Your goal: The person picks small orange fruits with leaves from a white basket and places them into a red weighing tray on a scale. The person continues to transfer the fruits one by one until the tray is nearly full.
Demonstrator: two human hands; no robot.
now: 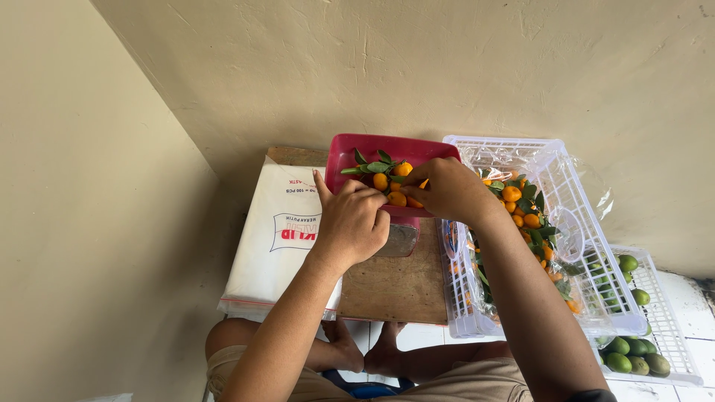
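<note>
You are loading small oranges [396,198] into the red tray [372,146] on the wooden board; both hands, left hand [351,223] and right hand [445,187], grasp fruit there. Next, I judge, release them gently.

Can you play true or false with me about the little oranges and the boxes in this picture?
1. Both hands are at the red tray. True: the left hand and right hand reach into it.
2. The red tray holds green limes. False: it holds small orange fruits with leaves.
3. The white crate is lined with clear plastic. True.
4. The green limes lie left of the red tray. False: they are far right, in another white basket.
5. A white plastic bag lies left of the wooden board. True.
</note>
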